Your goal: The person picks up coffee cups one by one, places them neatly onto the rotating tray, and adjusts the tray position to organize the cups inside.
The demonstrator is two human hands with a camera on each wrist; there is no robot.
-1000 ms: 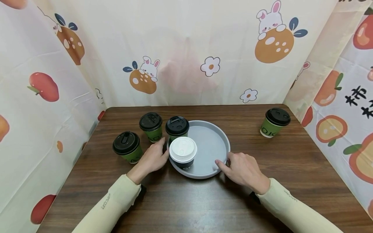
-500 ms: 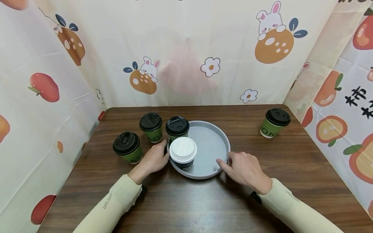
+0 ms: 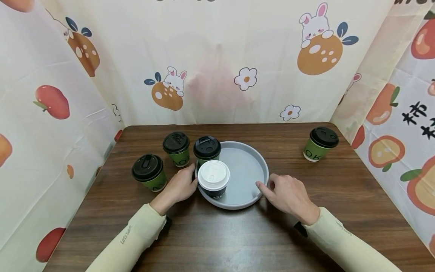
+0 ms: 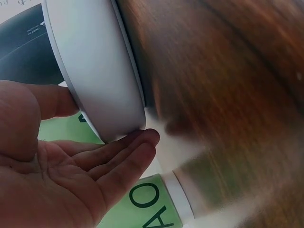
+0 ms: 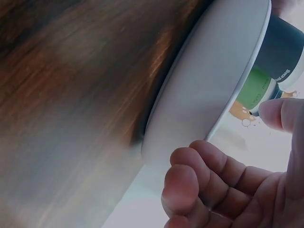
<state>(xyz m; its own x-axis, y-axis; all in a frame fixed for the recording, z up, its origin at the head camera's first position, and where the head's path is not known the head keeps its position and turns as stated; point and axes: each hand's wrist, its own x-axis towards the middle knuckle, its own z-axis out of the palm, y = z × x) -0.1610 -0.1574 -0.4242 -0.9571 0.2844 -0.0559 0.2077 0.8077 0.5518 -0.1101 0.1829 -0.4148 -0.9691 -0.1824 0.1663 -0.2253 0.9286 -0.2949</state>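
A round grey tray [image 3: 242, 177] lies on the table, bearing a cup with a white lid [image 3: 213, 175] and a green cup with a black lid [image 3: 207, 147] at its left side. My left hand [image 3: 179, 185] holds the tray's left edge; in the left wrist view its thumb [image 4: 59, 100] meets the rim and its fingertips touch the outer wall low down. At the tray's right edge is my right hand [image 3: 289, 196], its fingers loosely bent by the wall. In the right wrist view, the right thumb [image 5: 278, 114] stands apart from the rim.
Two green cups with black lids, one farther back [image 3: 176, 148] and one nearer [image 3: 149, 172], stand left of the tray, close to my left hand. Another green cup [image 3: 320, 143] stands at the back right. Printed curtains [image 3: 217, 68] enclose the wooden table [image 3: 217, 241].
My right hand has shifted slightly to the right, and its thumb has drawn back from over the tray toward the rim. The left hand, tray and cups have stayed in place.
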